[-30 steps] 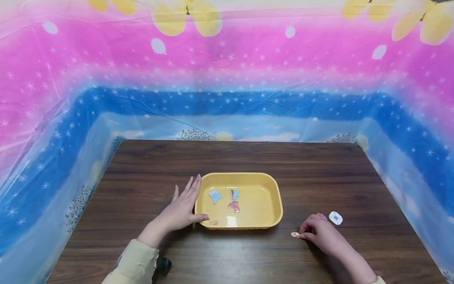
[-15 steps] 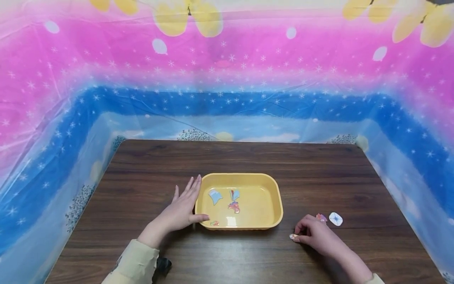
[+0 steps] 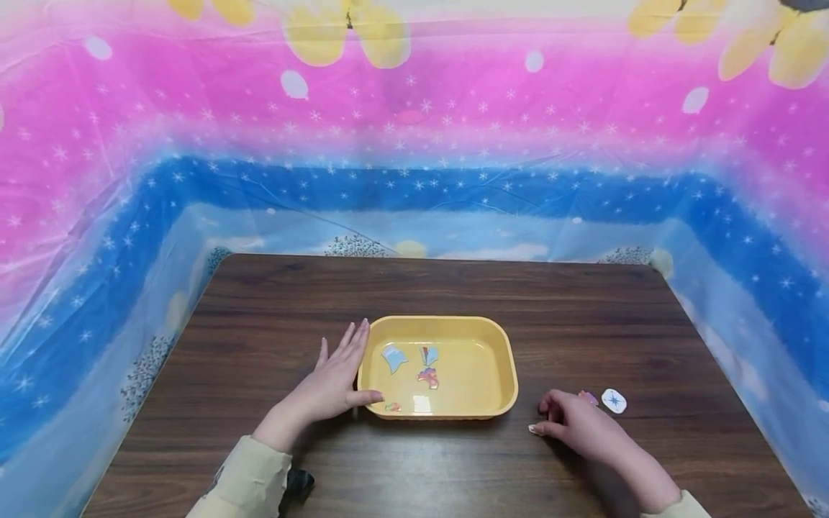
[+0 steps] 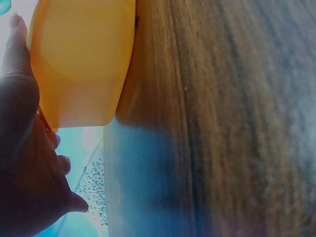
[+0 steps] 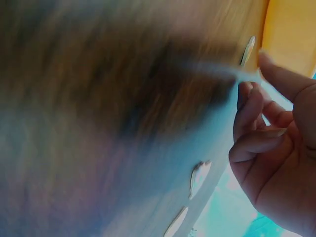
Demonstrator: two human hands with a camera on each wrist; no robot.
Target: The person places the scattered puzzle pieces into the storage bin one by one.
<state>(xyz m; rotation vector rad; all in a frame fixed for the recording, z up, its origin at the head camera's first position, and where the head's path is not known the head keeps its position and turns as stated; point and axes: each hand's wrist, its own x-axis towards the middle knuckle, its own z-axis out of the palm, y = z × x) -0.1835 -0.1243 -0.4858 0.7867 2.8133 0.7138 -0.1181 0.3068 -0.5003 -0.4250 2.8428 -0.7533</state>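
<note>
My left hand [image 3: 330, 385] rests spread against the left end of a yellow tray [image 3: 512, 374], thumb over the near rim. Several flat, irregular picture pieces lie inside: a pale blue piece [image 3: 393, 357], a blue-and-red piece [image 3: 429, 355], a red-pink piece [image 3: 428, 378] and a small orange-green piece [image 3: 393, 407]. Right of the tray, my right hand [image 3: 583, 424] hovers low, thumb and forefinger apart. At the thumb tip is a small pale flat piece [image 5: 248, 51], which lies on the table in the right wrist view, mostly hidden in the head view.
Behind my right hand lie a pink-purple piece [image 3: 588, 398], partly covered, and a white piece [image 3: 614, 401] with a blue star mark. The brown wooden table [image 3: 440, 288] is enclosed by a patterned cloth [image 3: 414, 187]. A small black object [image 3: 299, 482] sits beside the left sleeve.
My right hand has moved slightly left with the small piece, and its thumb and forefinger have now parted. My left hand and the tray have stayed in place.
</note>
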